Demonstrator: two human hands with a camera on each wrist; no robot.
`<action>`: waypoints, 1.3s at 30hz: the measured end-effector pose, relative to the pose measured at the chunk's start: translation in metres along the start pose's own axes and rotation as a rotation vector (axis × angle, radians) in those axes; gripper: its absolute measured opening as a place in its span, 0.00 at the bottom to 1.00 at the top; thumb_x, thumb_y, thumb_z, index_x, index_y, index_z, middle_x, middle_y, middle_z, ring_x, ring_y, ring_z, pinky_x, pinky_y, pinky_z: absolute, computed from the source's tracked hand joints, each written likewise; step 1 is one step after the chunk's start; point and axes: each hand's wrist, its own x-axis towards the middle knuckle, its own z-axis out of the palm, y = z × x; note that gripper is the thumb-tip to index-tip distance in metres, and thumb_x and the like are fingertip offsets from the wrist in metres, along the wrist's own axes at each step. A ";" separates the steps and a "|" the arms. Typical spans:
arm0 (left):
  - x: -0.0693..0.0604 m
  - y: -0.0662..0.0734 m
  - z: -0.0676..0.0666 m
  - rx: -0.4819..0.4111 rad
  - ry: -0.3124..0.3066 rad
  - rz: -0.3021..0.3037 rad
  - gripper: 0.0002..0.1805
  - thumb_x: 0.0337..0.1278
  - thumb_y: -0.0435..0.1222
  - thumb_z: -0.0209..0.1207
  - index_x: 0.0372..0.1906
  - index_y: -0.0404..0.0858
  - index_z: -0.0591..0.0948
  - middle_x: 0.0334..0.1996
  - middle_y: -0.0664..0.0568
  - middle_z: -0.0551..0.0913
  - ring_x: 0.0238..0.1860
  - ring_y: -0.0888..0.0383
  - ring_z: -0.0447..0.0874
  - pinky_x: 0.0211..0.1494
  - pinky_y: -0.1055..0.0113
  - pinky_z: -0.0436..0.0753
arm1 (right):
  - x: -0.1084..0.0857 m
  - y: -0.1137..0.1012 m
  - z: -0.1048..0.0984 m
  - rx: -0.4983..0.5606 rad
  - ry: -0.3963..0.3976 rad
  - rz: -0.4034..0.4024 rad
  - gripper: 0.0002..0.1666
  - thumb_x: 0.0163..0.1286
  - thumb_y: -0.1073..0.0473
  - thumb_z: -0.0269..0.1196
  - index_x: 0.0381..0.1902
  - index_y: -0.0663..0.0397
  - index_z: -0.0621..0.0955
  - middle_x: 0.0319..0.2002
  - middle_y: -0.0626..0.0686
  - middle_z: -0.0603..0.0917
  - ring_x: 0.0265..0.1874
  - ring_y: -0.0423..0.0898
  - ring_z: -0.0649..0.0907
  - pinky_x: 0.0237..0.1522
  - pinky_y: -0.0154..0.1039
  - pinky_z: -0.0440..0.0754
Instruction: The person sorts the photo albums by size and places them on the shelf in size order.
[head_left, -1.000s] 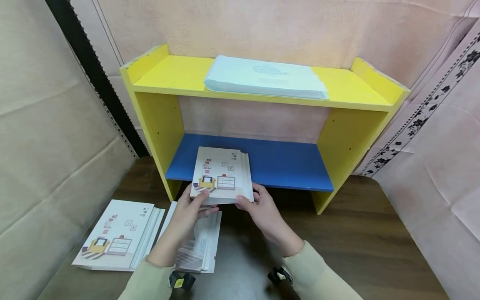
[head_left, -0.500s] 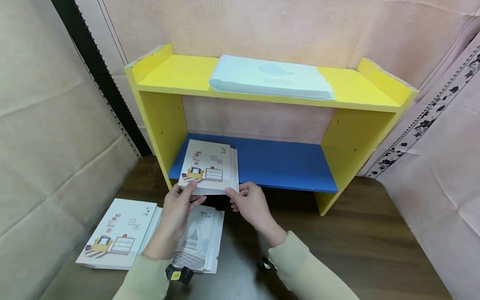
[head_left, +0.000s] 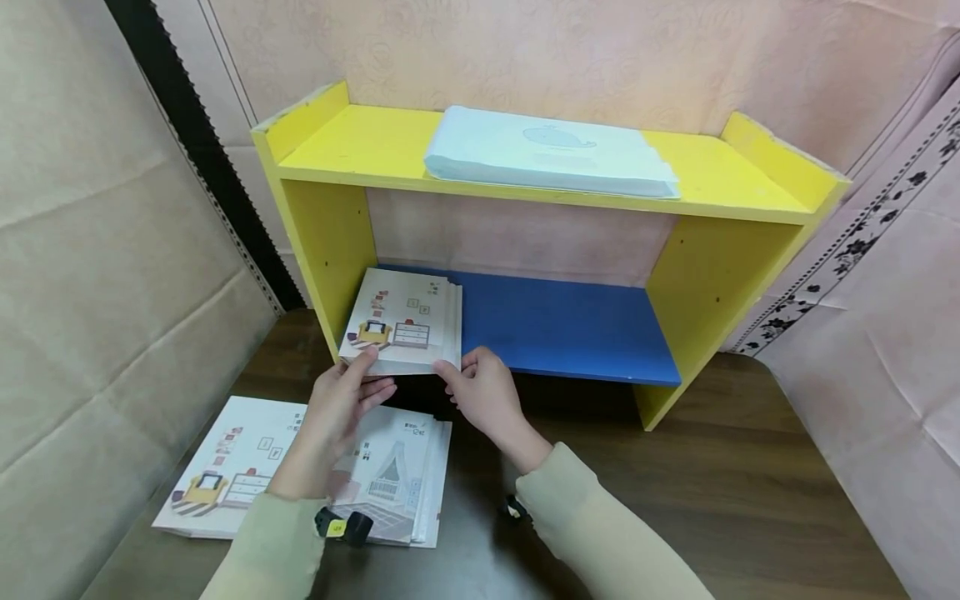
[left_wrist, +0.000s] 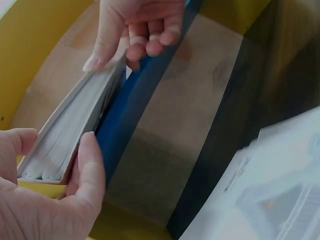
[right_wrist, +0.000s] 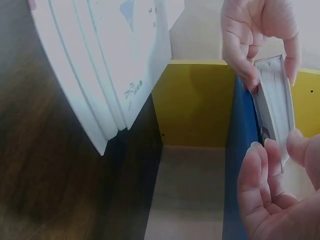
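A small stack of white books (head_left: 401, 312) with a furniture drawing on the top cover lies over the left end of the blue shelf board (head_left: 555, 325). My left hand (head_left: 335, 404) pinches its front left corner, thumb on the cover and fingers beneath. At the front right corner my right hand (head_left: 487, 398) grips the stack between thumb and curled fingers. The left wrist view shows the page edges of the books (left_wrist: 70, 125) between both hands. In the right wrist view, the fingers of my right hand (right_wrist: 280, 195) flank the books' near end.
Two more stacks of white books sit on the dark wooden table (head_left: 712, 483), one at the left (head_left: 225, 467) and one nearer the middle (head_left: 397, 483), partly behind my left arm. A pale blue folded item with a whale drawing (head_left: 555, 154) lies on the yellow top shelf (head_left: 375, 137).
Both hands have carried the book stack leftward and farther onto the blue board, close to the yellow left side panel. The stacks on the table have stayed put.
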 end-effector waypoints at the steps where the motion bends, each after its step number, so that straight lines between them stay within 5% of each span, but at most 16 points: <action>1: 0.001 0.002 -0.002 0.029 0.005 -0.001 0.38 0.60 0.57 0.59 0.65 0.36 0.65 0.48 0.41 0.76 0.41 0.56 0.84 0.51 0.63 0.80 | 0.001 -0.001 0.001 -0.001 0.000 -0.003 0.22 0.66 0.44 0.64 0.39 0.58 0.73 0.24 0.52 0.83 0.21 0.43 0.83 0.23 0.38 0.82; 11: 0.018 0.005 -0.016 0.262 0.055 -0.003 0.43 0.54 0.67 0.54 0.57 0.33 0.70 0.42 0.43 0.78 0.37 0.56 0.82 0.46 0.67 0.83 | 0.011 -0.008 0.009 -0.073 0.011 -0.002 0.22 0.66 0.42 0.64 0.33 0.56 0.74 0.20 0.48 0.82 0.19 0.43 0.83 0.19 0.39 0.79; 24: 0.026 0.003 -0.017 0.322 0.136 0.013 0.44 0.51 0.70 0.53 0.48 0.30 0.76 0.35 0.46 0.79 0.31 0.58 0.83 0.41 0.68 0.84 | 0.018 -0.007 0.015 -0.263 0.093 -0.072 0.23 0.66 0.38 0.62 0.22 0.49 0.77 0.12 0.42 0.78 0.13 0.40 0.78 0.13 0.39 0.74; 33: 0.016 0.000 -0.014 0.309 0.089 0.037 0.45 0.54 0.67 0.53 0.54 0.28 0.71 0.45 0.37 0.77 0.44 0.47 0.83 0.46 0.63 0.83 | 0.013 0.000 0.015 -0.263 0.084 -0.144 0.22 0.68 0.38 0.59 0.23 0.46 0.77 0.14 0.42 0.77 0.14 0.39 0.76 0.15 0.38 0.74; 39: 0.000 -0.007 -0.015 0.550 0.027 0.104 0.45 0.54 0.68 0.53 0.60 0.33 0.69 0.53 0.39 0.75 0.52 0.43 0.79 0.50 0.59 0.82 | -0.007 0.013 0.009 -0.177 0.005 -0.140 0.19 0.68 0.38 0.60 0.30 0.45 0.79 0.20 0.45 0.78 0.18 0.42 0.76 0.21 0.38 0.75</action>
